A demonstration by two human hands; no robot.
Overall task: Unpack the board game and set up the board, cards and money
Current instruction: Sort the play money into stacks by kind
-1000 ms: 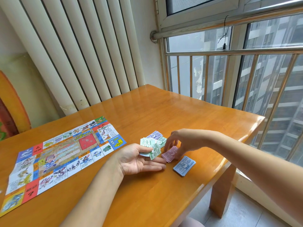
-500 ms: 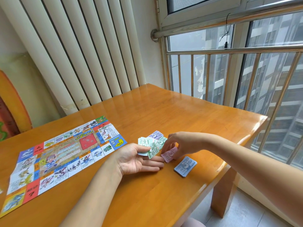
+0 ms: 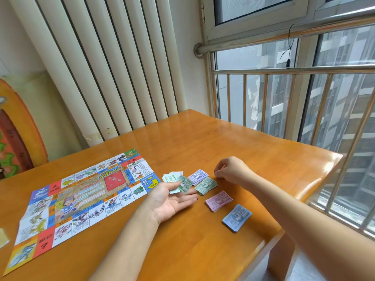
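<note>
Four sorted money stacks are laid on the table (image 3: 203, 142), right of the unfolded board (image 3: 81, 195): purple stack (image 3: 198, 176), green stack (image 3: 206, 185), pink stack (image 3: 218, 200) marked 1000, blue stack (image 3: 237, 217) marked 500. Sorting by colour is judged the step in hand: unsorted notes (image 3: 178, 182) are pinned by the thumb on the upturned left hand (image 3: 172, 199), while the right hand (image 3: 228, 169) is curled just beside the green stack, any pinched note not being discernible. Each remaining note is next to be matched to its stack; "2000" and "?" are legible on the board.

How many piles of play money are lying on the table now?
4: the purple pile farthest, the green pile before it, the pink pile nearer, the blue pile nearest. The left hand holds more notes.
</note>
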